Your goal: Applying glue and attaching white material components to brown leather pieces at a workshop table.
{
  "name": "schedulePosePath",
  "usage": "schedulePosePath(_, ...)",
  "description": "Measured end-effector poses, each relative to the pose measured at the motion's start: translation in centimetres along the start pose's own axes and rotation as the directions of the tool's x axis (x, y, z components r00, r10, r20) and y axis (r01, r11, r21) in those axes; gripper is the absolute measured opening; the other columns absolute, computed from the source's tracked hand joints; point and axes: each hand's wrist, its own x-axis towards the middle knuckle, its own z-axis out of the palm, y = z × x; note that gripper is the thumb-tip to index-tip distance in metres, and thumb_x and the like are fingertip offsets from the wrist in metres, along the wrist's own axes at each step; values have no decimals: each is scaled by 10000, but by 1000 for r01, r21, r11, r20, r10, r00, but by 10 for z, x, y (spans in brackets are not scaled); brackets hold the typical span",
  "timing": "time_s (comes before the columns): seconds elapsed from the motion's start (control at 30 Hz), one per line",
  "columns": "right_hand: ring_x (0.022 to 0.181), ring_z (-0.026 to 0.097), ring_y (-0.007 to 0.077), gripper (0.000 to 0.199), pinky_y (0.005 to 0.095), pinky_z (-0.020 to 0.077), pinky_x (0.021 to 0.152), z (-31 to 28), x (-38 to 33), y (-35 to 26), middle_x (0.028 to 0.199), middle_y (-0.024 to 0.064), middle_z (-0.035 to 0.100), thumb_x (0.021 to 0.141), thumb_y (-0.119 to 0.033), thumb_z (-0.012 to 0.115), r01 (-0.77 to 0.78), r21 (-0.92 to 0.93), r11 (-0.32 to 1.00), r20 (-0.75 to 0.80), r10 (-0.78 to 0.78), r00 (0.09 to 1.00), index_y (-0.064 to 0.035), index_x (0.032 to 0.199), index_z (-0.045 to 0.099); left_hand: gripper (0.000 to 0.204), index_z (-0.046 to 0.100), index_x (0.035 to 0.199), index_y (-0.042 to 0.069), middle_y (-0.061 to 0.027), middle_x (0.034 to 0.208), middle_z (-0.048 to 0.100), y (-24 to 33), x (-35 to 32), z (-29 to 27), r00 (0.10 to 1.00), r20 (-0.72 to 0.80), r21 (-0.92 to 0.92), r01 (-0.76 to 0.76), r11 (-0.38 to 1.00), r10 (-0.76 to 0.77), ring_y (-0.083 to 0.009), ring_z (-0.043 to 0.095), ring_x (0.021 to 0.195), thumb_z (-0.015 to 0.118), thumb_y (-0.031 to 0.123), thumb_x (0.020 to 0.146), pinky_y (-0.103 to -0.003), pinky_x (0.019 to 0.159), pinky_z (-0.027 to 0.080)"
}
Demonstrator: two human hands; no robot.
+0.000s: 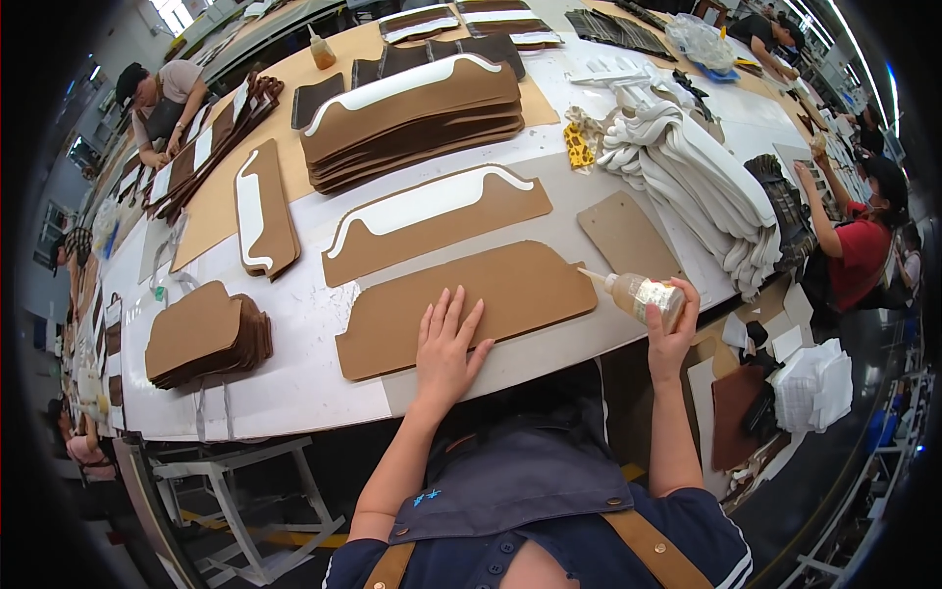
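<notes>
A flat brown leather panel (520, 290) with shaped corners lies in front of me at the table's near side. My left hand (449, 339) rests flat on it, fingers spread, holding nothing. In my right hand (671, 334) is a clear squeeze bottle (644, 296) with a thin nozzle and a pale label, tilted to the left. Its tip touches or hovers just over the panel's right edge; I cannot tell which. Just beyond lies a similar brown panel (461, 234) bearing a white shaped strip (427, 206).
Stacked brown panels (412, 137) stand farther back, a smaller stack (201, 334) at left. White foam strips (687, 177) pile up at right, near a grey-beige board (628, 236). Another bottle (321, 49) stands at the far side. People work at far left and right.
</notes>
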Motion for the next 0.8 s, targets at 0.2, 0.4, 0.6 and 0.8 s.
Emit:
schedulePosePath(0.2,1146,576,209,527,354,454,1034,3,-3,-1,1229,94,589,936,-219,786,-3,25,1000,6,3,1000,-55,1362,523,593,561,1497,147,-152,1618,424,1,0,0,1000,9,1,2,1000,-2,-353,355,1514,689,369,962,-507,1244,258)
schedulePosePath(0.4,1135,581,216,526,357,460,1022,8,-7,1,1226,101,595,932,-226,790,42,19,999,19,-42,999,-50,1351,525,591,561,1495,143,-155,1617,424,0,0,-1,1000,7,-1,-2,1000,2,-355,354,1515,688,367,963,-508,1243,259)
schedulePosePath(0.6,1166,553,197,505,339,429,1057,18,-7,-1,1270,92,555,970,-232,754,127,-52,991,79,-123,989,-50,1370,505,584,565,1492,140,-155,1616,425,1,0,-1,1000,2,-8,-1,1000,1,-356,359,1513,686,365,967,-510,1241,263)
schedulePosePath(0.8,1137,593,293,548,397,461,1029,29,0,-5,1244,149,581,898,-199,811,249,-116,962,86,-240,967,-43,1334,519,584,565,1493,144,-154,1620,420,0,1,-2,1000,4,-18,7,1000,-7,-352,359,1514,687,368,967,-510,1242,268)
